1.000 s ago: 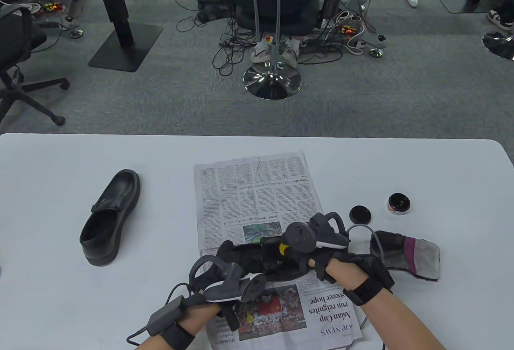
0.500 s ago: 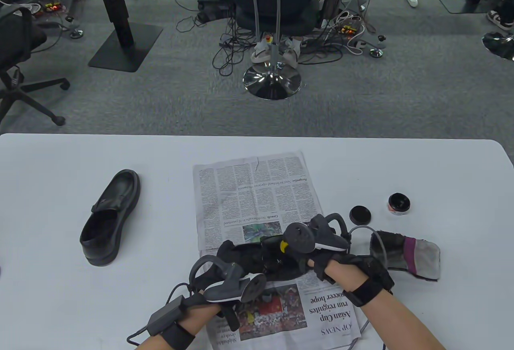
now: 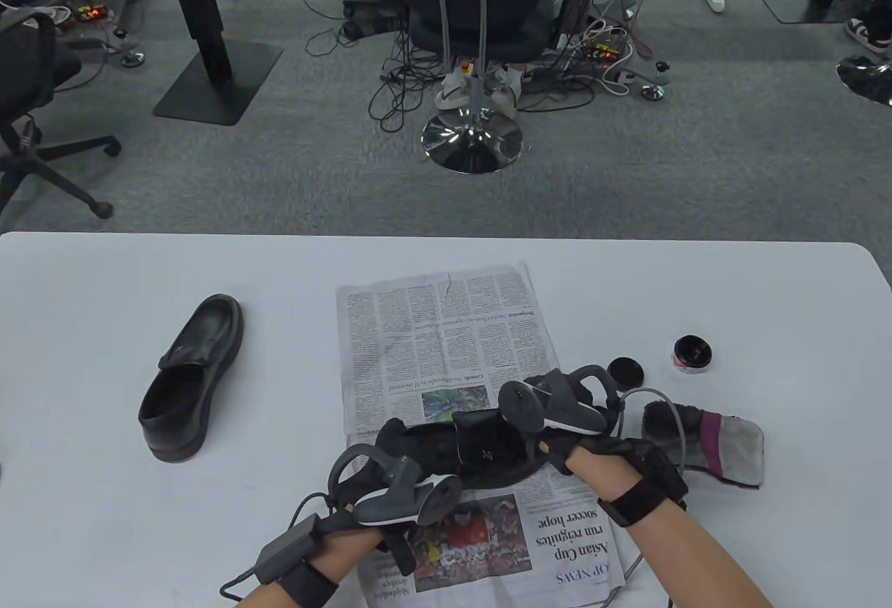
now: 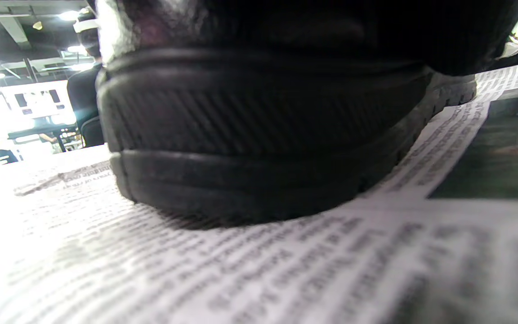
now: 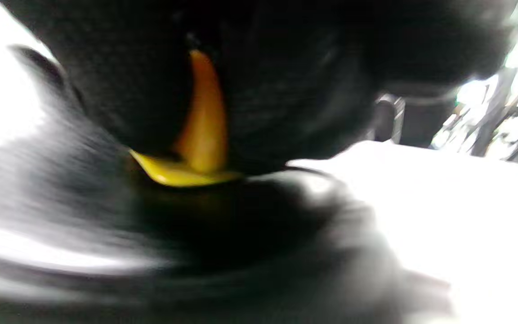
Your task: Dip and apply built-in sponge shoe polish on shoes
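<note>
A black shoe [image 3: 481, 453] lies on the newspaper [image 3: 446, 336] near the front edge. My left hand [image 3: 391, 442] holds its heel end; the left wrist view shows the ridged sole [image 4: 259, 135] resting on the paper. My right hand [image 3: 557, 437] is over the toe end. It grips a yellow sponge applicator [image 5: 196, 148] and presses it against the shoe's black upper [image 5: 223, 252] in the blurred right wrist view. The sponge is hidden under the tracker in the table view. The open polish tin [image 3: 692, 354] and its black lid [image 3: 625, 371] sit to the right.
A second black shoe [image 3: 189, 378] stands on the white table [image 3: 104, 287] at the left. A grey and purple cloth [image 3: 718, 441] lies right of my right hand. Glove cables trail near the front edge.
My right hand has slid to the right along the shoe toward its toe, and the yellow sponge no longer shows in the table view. The left hand and shoe have stayed put.
</note>
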`<move>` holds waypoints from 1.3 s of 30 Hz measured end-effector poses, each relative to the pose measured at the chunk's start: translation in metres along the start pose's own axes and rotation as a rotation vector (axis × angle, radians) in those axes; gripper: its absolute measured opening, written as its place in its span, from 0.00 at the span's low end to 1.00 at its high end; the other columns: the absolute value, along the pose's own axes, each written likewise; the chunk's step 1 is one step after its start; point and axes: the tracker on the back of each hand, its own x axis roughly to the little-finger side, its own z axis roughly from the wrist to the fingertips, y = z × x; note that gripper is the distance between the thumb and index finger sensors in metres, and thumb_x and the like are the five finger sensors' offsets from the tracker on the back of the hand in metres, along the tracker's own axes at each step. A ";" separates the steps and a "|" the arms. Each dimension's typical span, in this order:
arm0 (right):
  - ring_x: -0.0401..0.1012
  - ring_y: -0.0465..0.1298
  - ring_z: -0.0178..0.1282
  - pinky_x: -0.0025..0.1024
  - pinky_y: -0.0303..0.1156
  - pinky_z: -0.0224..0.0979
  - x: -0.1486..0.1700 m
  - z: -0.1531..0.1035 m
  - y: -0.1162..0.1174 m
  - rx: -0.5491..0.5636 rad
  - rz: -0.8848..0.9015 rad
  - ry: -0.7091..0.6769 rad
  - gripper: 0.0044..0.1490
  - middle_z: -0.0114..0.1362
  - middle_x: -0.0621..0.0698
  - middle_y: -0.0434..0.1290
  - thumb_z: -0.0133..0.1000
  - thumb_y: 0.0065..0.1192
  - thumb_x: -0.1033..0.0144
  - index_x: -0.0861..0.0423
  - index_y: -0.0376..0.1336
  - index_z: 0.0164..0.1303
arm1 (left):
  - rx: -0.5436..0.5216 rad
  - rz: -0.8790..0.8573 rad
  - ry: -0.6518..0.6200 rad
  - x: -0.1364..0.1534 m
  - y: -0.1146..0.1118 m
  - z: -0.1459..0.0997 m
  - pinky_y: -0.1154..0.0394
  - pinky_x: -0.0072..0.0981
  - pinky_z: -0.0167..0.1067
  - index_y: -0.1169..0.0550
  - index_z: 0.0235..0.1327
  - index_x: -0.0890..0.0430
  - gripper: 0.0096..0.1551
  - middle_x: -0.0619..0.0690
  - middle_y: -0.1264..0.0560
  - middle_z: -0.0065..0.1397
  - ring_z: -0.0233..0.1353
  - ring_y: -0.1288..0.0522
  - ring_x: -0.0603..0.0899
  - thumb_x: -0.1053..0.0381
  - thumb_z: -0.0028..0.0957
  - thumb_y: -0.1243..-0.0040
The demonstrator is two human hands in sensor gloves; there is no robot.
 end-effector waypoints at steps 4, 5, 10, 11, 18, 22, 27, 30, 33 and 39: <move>0.47 0.86 0.28 0.46 0.82 0.36 0.011 0.002 -0.003 -0.017 0.164 0.060 0.29 0.44 0.59 0.83 0.40 0.81 0.58 0.60 0.79 0.46 | 0.000 -0.004 -0.001 0.000 0.000 0.001 0.39 0.68 0.74 0.22 0.43 0.32 0.17 0.34 0.19 0.50 0.53 0.21 0.47 0.29 0.45 0.41; 0.44 0.86 0.27 0.43 0.83 0.36 0.012 0.002 -0.002 0.061 -0.021 0.100 0.29 0.44 0.57 0.83 0.40 0.79 0.55 0.58 0.78 0.47 | -0.005 -0.003 0.006 -0.001 0.000 0.001 0.39 0.68 0.74 0.22 0.43 0.32 0.17 0.34 0.19 0.50 0.53 0.21 0.47 0.29 0.45 0.41; 0.43 0.86 0.29 0.42 0.84 0.38 -0.003 0.002 -0.001 -0.189 0.215 -0.072 0.29 0.44 0.56 0.83 0.41 0.79 0.54 0.58 0.78 0.47 | 0.001 -0.001 0.004 -0.001 0.000 0.001 0.39 0.68 0.74 0.22 0.43 0.32 0.17 0.34 0.19 0.50 0.53 0.21 0.47 0.29 0.45 0.41; 0.47 0.86 0.29 0.46 0.82 0.38 0.000 0.001 -0.002 -0.113 0.206 0.042 0.28 0.44 0.59 0.83 0.40 0.81 0.58 0.60 0.79 0.46 | 0.000 0.000 0.003 -0.001 0.000 0.001 0.39 0.68 0.74 0.22 0.43 0.32 0.17 0.34 0.19 0.50 0.53 0.21 0.47 0.29 0.45 0.41; 0.45 0.86 0.30 0.44 0.83 0.39 -0.003 0.001 -0.003 -0.201 0.194 -0.055 0.28 0.45 0.57 0.83 0.41 0.80 0.56 0.59 0.78 0.47 | 0.000 -0.002 0.000 -0.001 0.000 0.001 0.39 0.68 0.74 0.22 0.42 0.32 0.17 0.34 0.19 0.50 0.53 0.21 0.47 0.29 0.45 0.40; 0.42 0.87 0.29 0.40 0.84 0.38 -0.001 0.000 -0.002 0.030 -0.218 0.069 0.29 0.44 0.54 0.83 0.40 0.77 0.53 0.56 0.78 0.47 | 0.003 -0.001 0.004 -0.001 0.000 0.001 0.39 0.68 0.74 0.22 0.42 0.32 0.17 0.34 0.19 0.50 0.53 0.21 0.47 0.29 0.45 0.40; 0.50 0.86 0.31 0.50 0.81 0.41 -0.001 -0.002 -0.006 -0.216 0.212 0.067 0.28 0.46 0.61 0.82 0.41 0.82 0.60 0.62 0.78 0.48 | 0.013 -0.001 0.003 -0.001 0.001 0.001 0.39 0.68 0.74 0.21 0.42 0.32 0.17 0.34 0.19 0.50 0.52 0.21 0.47 0.28 0.45 0.40; 0.41 0.87 0.29 0.40 0.84 0.39 -0.002 0.000 -0.004 -0.024 -0.173 0.051 0.29 0.44 0.54 0.83 0.41 0.77 0.52 0.55 0.78 0.47 | 0.002 -0.003 0.015 -0.002 0.000 0.002 0.39 0.68 0.73 0.21 0.42 0.33 0.17 0.34 0.19 0.49 0.52 0.21 0.47 0.28 0.44 0.40; 0.43 0.87 0.30 0.42 0.84 0.40 -0.008 0.000 -0.003 -0.216 0.064 -0.044 0.29 0.44 0.55 0.83 0.41 0.79 0.53 0.57 0.78 0.46 | 0.011 -0.005 0.008 -0.001 0.000 0.001 0.39 0.67 0.74 0.21 0.42 0.33 0.17 0.34 0.19 0.49 0.52 0.21 0.47 0.28 0.44 0.40; 0.41 0.87 0.29 0.40 0.84 0.39 -0.002 -0.003 -0.003 -0.105 -0.076 -0.002 0.29 0.44 0.54 0.83 0.40 0.78 0.52 0.56 0.78 0.46 | 0.008 -0.005 0.006 -0.001 0.000 0.001 0.38 0.68 0.73 0.21 0.42 0.33 0.17 0.34 0.19 0.49 0.52 0.20 0.47 0.29 0.44 0.39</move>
